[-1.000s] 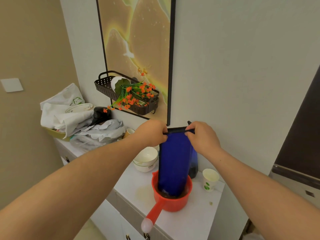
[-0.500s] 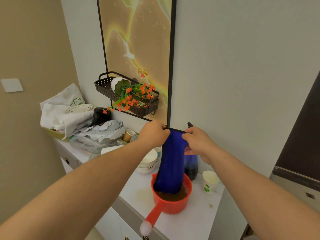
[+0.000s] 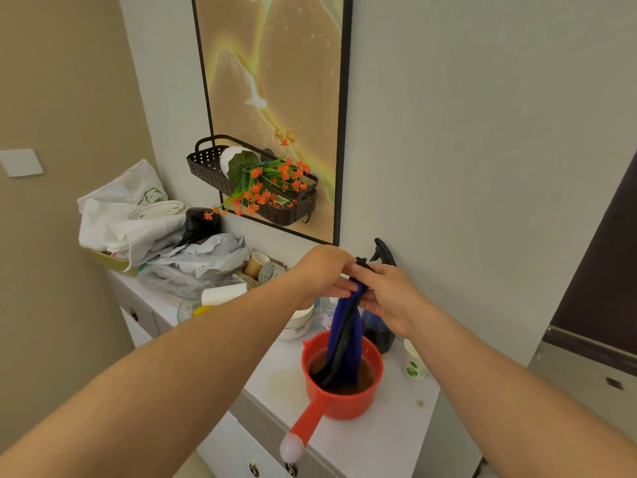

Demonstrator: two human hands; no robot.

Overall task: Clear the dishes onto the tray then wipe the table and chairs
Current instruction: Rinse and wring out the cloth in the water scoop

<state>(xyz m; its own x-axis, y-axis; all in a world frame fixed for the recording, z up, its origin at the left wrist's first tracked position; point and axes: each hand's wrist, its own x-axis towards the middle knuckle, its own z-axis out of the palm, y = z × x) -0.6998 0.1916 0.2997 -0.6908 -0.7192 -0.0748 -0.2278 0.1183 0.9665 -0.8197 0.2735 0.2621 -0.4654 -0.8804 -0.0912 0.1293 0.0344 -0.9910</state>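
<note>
Reaching forward from the lower corners of the view, both forearms meet over the red scoop, which stands on the white tabletop with its handle pointing toward the camera. The left hand is knuckles-up, its grip clamped on the top of the blue cloth, fingers extended rightward under the bunched edge. The right hand faces it, back of the hand toward the camera, thumb and fingers pinching the same gathered top, so the two hands touch. The cloth hangs down as a narrow twisted rope, its lower end sunk in brownish water inside the scoop. Just behind the right hand stands a dark spray bottle against the wall, a paper cup beside it. White bowls sit behind the left wrist.
</note>
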